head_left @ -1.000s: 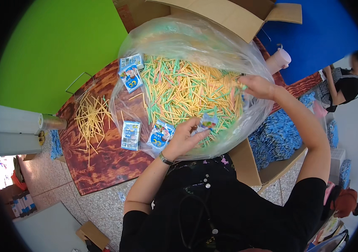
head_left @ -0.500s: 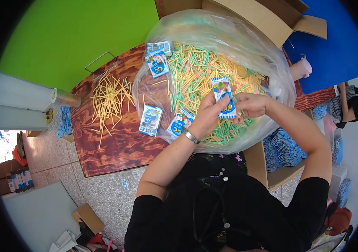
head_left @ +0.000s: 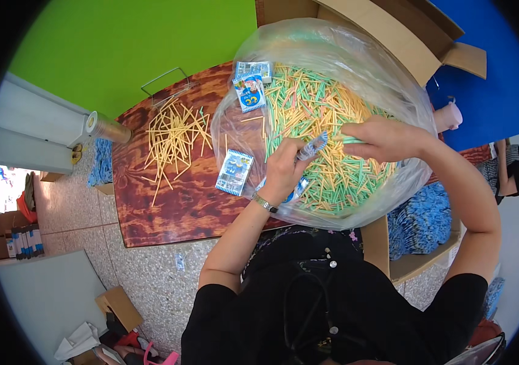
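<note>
Blue-and-white packet (head_left: 312,146) sits pinched in my left hand (head_left: 284,171), its grip closed on it above the sticks (head_left: 332,140) heaped in the clear bag (head_left: 387,85). My right hand (head_left: 387,139) lies flat on the sticks, fingers loosely curled, holding nothing I can see. Loose yellow sticks (head_left: 171,137) lie on the wooden surface (head_left: 168,207).

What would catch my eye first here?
A huge clear plastic bag heaped with yellow, green and pink sticks fills the right of the wooden table. Both hands work in it: the left hand holds a small blue packet, while the right hand rests on the sticks.
</note>
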Motion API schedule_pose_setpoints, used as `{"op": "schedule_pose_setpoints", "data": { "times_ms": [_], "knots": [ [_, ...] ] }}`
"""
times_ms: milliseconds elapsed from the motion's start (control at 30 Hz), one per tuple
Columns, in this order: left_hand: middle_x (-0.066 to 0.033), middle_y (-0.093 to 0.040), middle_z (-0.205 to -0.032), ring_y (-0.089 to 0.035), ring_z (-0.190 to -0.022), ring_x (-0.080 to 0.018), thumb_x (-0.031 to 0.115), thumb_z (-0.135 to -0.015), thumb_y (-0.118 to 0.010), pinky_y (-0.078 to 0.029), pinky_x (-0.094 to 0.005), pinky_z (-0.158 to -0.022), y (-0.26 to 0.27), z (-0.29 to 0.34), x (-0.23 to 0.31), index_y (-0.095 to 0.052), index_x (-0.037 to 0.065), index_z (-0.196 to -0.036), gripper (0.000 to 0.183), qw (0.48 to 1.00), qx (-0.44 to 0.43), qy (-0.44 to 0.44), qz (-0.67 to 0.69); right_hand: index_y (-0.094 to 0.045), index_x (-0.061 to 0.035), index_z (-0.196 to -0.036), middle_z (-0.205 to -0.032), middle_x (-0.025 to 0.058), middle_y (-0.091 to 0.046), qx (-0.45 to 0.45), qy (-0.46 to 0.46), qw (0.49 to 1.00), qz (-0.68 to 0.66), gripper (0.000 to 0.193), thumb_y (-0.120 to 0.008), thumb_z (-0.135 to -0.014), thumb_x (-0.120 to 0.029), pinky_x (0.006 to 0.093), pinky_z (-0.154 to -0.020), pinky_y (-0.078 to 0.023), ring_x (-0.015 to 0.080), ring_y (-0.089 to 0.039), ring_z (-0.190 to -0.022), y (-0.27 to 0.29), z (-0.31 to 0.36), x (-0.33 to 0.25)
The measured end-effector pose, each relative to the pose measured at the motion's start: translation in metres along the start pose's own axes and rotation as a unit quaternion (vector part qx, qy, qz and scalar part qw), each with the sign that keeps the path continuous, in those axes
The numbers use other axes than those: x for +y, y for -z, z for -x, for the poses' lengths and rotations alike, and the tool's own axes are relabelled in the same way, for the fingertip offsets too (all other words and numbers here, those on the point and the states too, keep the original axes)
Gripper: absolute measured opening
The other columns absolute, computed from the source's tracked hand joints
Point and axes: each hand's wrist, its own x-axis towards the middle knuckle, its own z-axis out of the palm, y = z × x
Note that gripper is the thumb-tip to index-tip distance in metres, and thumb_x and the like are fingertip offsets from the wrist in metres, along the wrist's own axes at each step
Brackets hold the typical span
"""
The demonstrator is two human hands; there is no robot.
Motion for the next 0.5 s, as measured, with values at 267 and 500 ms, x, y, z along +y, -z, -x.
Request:
{"op": "schedule_pose_setpoints", "data": {
  "times_ms": [267,500],
  "knots": [
    [-0.0115,-0.061,-0.086,-0.063,-0.072,-0.0257,0.006,-0.074,-0.079,-0.05,-0.0322,-0.06,0.008,0.003,0.003,-0.058,0.002,-0.095,0.03,0.998,0.015,-0.062,-0.019,-0.059,0.0006,-0.093,-0.077,0.0219,-0.063,-0.021,0.136,0.955,0.264,0.03,-0.058,-0.091,-0.03,0.0487,-0.07,-0.048,0.0413,-0.062,-0.077,0.014,-0.023,-0.025],
    [-0.0119,-0.062,-0.088,-0.064,-0.074,-0.0277,0.003,-0.071,-0.078,-0.051,-0.0332,-0.062,0.013,0.003,0.004,-0.059,0.002,-0.1,0.034,0.992,0.034,-0.112,-0.044,-0.064,-0.0003,-0.085,-0.075,0.0205,-0.065,-0.069,0.073,0.922,0.373,0.029,-0.064,-0.086,-0.029,0.0472,-0.068,-0.05,0.0393,-0.064,-0.075,0.016,-0.036,-0.046]
  ]
}}
